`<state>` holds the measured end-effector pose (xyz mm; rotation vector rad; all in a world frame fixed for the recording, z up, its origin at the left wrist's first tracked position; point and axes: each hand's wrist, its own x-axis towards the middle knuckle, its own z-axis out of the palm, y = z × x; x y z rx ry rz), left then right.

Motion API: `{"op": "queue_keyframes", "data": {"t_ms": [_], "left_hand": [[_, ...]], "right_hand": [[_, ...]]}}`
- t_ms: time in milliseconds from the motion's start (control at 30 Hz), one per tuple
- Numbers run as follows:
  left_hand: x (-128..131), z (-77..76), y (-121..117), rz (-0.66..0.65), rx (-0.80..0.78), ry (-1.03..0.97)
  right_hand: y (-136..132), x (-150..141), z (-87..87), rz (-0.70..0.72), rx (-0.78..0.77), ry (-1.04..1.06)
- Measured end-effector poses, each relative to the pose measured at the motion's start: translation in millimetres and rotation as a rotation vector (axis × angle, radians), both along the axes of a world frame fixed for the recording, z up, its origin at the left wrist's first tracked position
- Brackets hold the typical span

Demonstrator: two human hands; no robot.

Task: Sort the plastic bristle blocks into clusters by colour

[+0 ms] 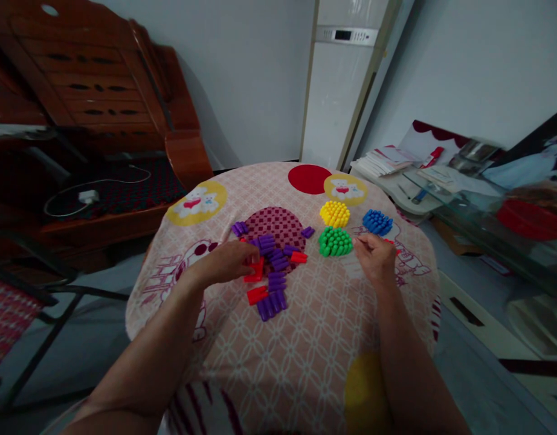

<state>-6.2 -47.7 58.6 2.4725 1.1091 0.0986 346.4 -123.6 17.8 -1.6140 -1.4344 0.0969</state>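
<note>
Extending over the cloth-covered round table (315, 338), the left hand (235, 260) is positioned at the loose purple plastic pieces (277, 261), its curled fingers set against the red plastic pieces (255, 272) at the left of that group; whether it grips one cannot be told. The right hand (376, 257) is located just to the right of the green cluster (335, 241), fingers bent inward and thumb toward the forefinger; whether anything is held between them cannot be told. Further red pieces lie among the purple ones (one beside the nearest purple row, another at the right of the group), and a red part shows beyond the right hand, mostly covered by it. The purple pieces lie scattered, several side by side in short rows, over and in front of the dark red checked circle printed on the cloth. The yellow cluster (334, 214) is situated directly beyond the green cluster; the blue cluster (377, 222) is situated to the right of the yellow one. Surrounding equipment: a carved wooden bench (86, 90) at left, a white floor-standing air conditioner (335, 96) behind the table, and stacked papers (384, 162) at right.
</note>
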Motion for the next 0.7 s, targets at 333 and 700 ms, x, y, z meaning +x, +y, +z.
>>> {"op": "queue_keyframes", "data": {"t_ms": [333,700], "left_hand": [[85.3,0.4,-10.6,0.049,-0.154,-0.671],[115.3,-37.5,-28.6,0.051,-0.131,-0.802]], "right_hand": [[-3.7,-59.1,10.9,0.524,-0.253,0.497],[-2.8,-48.4,11.8,0.491,-0.28,0.483]]}}
